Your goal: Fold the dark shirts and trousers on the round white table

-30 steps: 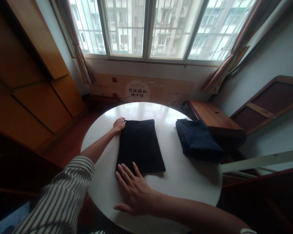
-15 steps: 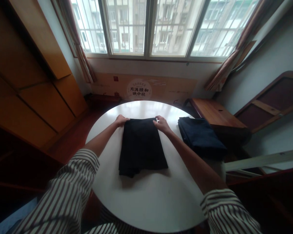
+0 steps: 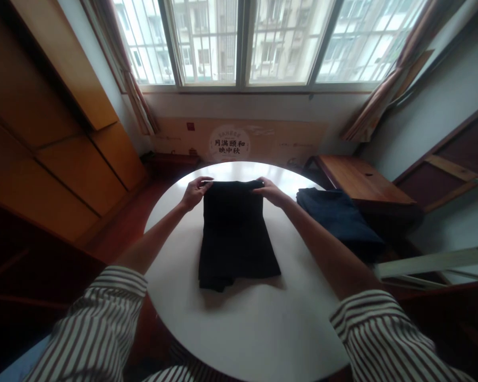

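Right hand (image 3: pixel 271 193) moved off near edge, now pinching far corner of black garment (image 3: pixel 236 239) at 1 o'clock; left hand (image 3: pixel 194 191) pinching 11 o'clock corner, far edge lifted. Garment mid-table (image 3: pixel 263 329), already folded small; looks like one more fold left. Navy stack (image 3: pixel 340 220) done at 3 o'clock.

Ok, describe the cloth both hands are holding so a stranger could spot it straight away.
Find the round white table under the big window. In its middle lies a folded black cloth, its far edge gripped by the left hand and the right hand. The other folded cloth, dark blue, lies untouched at the table's right edge; this one is black and central.
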`<state>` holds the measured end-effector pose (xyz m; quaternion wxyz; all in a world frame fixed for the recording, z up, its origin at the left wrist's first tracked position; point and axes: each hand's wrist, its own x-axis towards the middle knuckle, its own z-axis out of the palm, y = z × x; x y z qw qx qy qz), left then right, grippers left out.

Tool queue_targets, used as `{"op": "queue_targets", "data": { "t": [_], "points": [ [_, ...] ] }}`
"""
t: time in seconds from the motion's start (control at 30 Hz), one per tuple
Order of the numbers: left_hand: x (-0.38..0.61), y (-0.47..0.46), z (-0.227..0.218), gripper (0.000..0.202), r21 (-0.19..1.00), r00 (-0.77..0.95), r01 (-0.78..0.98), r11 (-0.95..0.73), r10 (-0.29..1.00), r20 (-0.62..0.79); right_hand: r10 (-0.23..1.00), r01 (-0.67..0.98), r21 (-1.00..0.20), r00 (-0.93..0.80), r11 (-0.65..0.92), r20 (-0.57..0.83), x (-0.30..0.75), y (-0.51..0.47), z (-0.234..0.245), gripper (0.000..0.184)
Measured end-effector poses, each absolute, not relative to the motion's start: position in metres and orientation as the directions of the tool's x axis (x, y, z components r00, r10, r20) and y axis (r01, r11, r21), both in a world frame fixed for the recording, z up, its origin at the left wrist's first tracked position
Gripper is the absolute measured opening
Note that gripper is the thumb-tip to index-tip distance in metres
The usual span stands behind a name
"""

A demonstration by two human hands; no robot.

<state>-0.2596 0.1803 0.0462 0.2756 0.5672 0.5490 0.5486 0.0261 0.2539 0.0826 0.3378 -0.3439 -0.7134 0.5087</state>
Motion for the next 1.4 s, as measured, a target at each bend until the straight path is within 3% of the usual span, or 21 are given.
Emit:
{"op": "queue_targets", "data": {
  "t": [0.07, 0.13, 0.23, 0.33, 0.4, 0.5, 0.57, 0.67, 0.73, 0.8, 0.93, 1.03, 1.13, 1.23, 1.4],
  "points": [
    [-0.257, 0.147, 0.058, 0.042, 0.82, -0.126, 0.403, -0.406, 0.863, 0.489, 0.769, 0.172, -0.869, -0.566, 0.463, 0.298, 0.043, 0.242, 0.092, 0.039],
    [-0.252, 0.106, 0.067, 0.032, 0.693, -0.022, 0.51, -0.509, 0.798, 0.603, 0.642, 0.204, -0.706, -0.631, 0.679, 0.435, 0.065, 0.218, 0.099, 0.031],
    [-0.246, 0.042, 0.07, 0.028, 0.449, 0.263, 0.557, -0.699, 0.661, 0.703, 0.402, 0.128, -0.495, -0.768, 0.86, 0.499, 0.102, 0.167, 0.097, 0.026],
    [-0.245, -0.007, 0.061, 0.045, 0.255, 0.581, 0.473, -0.843, 0.516, 0.629, 0.208, 0.026, -0.36, -0.854, 0.933, 0.477, 0.132, 0.12, 0.074, 0.041],
    [-0.245, -0.027, 0.052, 0.048, 0.178, 0.707, 0.439, -0.881, 0.461, 0.537, 0.124, -0.002, -0.265, -0.88, 0.964, 0.459, 0.143, 0.098, 0.052, 0.049],
    [-0.245, -0.046, 0.039, 0.044, 0.098, 0.761, 0.461, -0.882, 0.45, 0.467, 0.066, 0.0, -0.156, -0.905, 0.988, 0.421, 0.15, 0.08, 0.028, 0.052],
    [-0.243, -0.051, 0.034, 0.038, 0.075, 0.751, 0.479, -0.874, 0.453, 0.48, 0.069, 0.008, -0.157, -0.92, 0.988, 0.385, 0.149, 0.075, 0.025, 0.044],
    [-0.236, -0.044, 0.034, 0.028, 0.171, 0.687, 0.498, -0.85, 0.507, 0.52, 0.123, 0.018, -0.275, -0.92, 0.961, 0.372, 0.138, 0.08, 0.037, 0.029],
    [-0.23, -0.026, 0.037, 0.023, 0.287, 0.572, 0.56, -0.777, 0.614, 0.544, 0.231, 0.082, -0.349, -0.882, 0.933, 0.41, 0.12, 0.094, 0.047, 0.023],
    [-0.222, 0.001, 0.038, 0.026, 0.391, 0.412, 0.662, -0.64, 0.746, 0.523, 0.381, 0.221, -0.387, -0.829, 0.895, 0.41, 0.096, 0.113, 0.051, 0.03],
    [-0.212, 0.045, 0.02, 0.048, 0.426, 0.279, 0.829, -0.362, 0.928, 0.246, 0.572, 0.501, -0.314, -0.796, 0.807, 0.199, 0.058, 0.147, 0.033, 0.06],
    [-0.215, 0.047, 0.002, 0.054, 0.377, 0.246, 0.888, -0.262, 0.965, 0.09, 0.641, 0.608, -0.253, -0.765, 0.752, 0.065, 0.056, 0.155, 0.009, 0.064],
    [-0.225, 0.035, -0.001, 0.055, 0.407, 0.209, 0.883, -0.235, 0.972, 0.107, 0.646, 0.6, -0.296, -0.758, 0.743, 0.088, 0.068, 0.153, -0.005, 0.055],
    [-0.234, 0.032, 0.009, 0.061, 0.544, 0.166, 0.815, -0.198, 0.98, 0.108, 0.63, 0.517, -0.436, -0.758, 0.737, 0.166, 0.078, 0.15, 0.002, 0.043],
    [-0.241, 0.036, 0.03, 0.058, 0.761, 0.112, 0.643, 0.08, 0.974, -0.196, 0.675, 0.42, -0.73, -0.733, 0.539, 0.077, 0.086, 0.14, 0.028, 0.031]
  ]
}}
